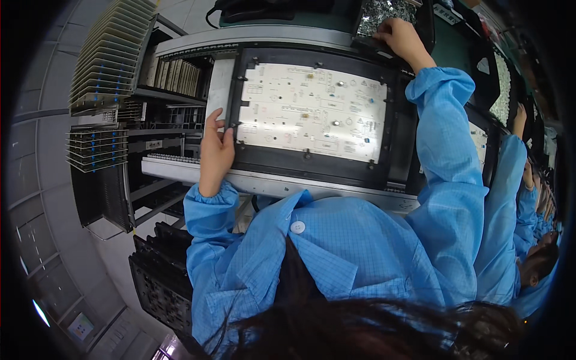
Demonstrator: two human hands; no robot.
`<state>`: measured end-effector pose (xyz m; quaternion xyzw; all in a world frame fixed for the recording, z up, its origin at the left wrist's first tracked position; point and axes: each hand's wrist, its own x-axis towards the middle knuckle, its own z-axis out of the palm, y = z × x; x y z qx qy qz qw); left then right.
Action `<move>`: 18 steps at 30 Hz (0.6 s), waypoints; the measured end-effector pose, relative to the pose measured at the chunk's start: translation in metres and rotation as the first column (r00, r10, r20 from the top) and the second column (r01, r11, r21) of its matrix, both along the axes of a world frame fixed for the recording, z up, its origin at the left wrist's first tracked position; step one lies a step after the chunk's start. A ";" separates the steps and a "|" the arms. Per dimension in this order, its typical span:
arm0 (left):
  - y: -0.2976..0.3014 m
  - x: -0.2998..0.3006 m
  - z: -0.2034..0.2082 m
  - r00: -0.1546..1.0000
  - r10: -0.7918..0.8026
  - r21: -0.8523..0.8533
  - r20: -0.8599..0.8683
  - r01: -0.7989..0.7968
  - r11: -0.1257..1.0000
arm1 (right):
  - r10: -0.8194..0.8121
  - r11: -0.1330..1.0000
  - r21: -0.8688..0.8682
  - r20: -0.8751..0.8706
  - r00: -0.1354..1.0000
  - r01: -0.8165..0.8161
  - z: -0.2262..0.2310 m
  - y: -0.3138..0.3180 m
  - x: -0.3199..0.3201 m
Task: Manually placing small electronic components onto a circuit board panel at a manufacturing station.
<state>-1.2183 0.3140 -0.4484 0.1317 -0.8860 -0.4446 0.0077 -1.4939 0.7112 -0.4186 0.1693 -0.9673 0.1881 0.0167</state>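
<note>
A white circuit board (282, 102) with a few small parts on it lies in a black carrier frame (270, 157), held by dark clips along its edges. At the carrier's left edge is my left hand (217, 149), its fingers stretched out and its thumb apart, touching the rim. My right hand (407, 43) reaches over a dark bin (426, 27) at the far right of the carrier. The bin holds many small shiny components (375, 15). Thumb and fingertips are bent together at those components, and whatever is between them is too small to make out.
Metal conveyor rails (288, 31) run behind and in front (276, 182) of the carrier. Racks of stacked boards (111, 54) stand at the left, with black carriers (159, 276) below. Co-workers in blue sleeves (507, 180) line the right, beside a bin of pale parts (501, 90).
</note>
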 end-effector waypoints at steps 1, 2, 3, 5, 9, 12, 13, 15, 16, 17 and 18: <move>0.000 0.000 0.000 1.000 0.011 0.016 -0.015 -0.011 1.000 | -0.002 1.000 -0.002 0.005 1.000 0.002 -0.003 0.008 -0.002; 0.001 0.000 0.000 0.999 0.020 0.033 -0.029 -0.019 0.999 | 0.023 1.000 0.022 -0.067 0.997 -0.022 -0.007 0.016 -0.004; 0.001 0.002 -0.003 0.998 0.046 0.072 -0.045 -0.042 0.997 | 0.049 0.998 0.048 -0.138 0.989 -0.042 -0.011 0.024 -0.006; -0.001 0.002 0.003 0.999 0.031 0.020 -0.043 -0.031 0.999 | -0.007 1.000 -0.008 -0.173 0.985 0.005 -0.025 0.041 -0.012; -0.007 0.002 0.009 0.979 0.065 -0.095 -0.194 -0.085 0.992 | -0.212 0.935 -0.294 -0.020 0.977 0.197 -0.017 0.037 0.001; 0.001 0.006 0.030 0.973 0.150 -0.061 -0.176 -0.162 0.985 | -0.257 0.823 -0.463 0.214 0.942 0.330 0.043 0.000 0.041; 0.005 0.002 0.038 0.971 0.170 -0.065 -0.165 -0.183 0.981 | -0.094 0.810 -0.572 0.086 0.992 0.127 -0.002 0.039 0.021; 0.004 0.012 0.041 0.956 0.209 -0.041 -0.206 -0.222 0.974 | 0.050 0.785 -0.605 0.278 0.959 0.135 0.037 0.000 0.070; 0.007 0.012 0.043 0.943 0.212 -0.003 -0.256 -0.220 0.975 | 0.104 0.779 -0.608 0.365 0.925 0.152 0.032 -0.005 0.090; 0.012 0.011 0.045 0.945 0.210 -0.002 -0.251 -0.218 0.976 | 0.120 0.825 -0.546 0.423 0.898 0.147 0.034 -0.015 0.112; 0.019 0.010 0.049 0.944 0.184 0.002 -0.273 -0.191 0.982 | 0.204 0.810 -0.571 0.492 0.846 0.137 0.025 -0.020 0.127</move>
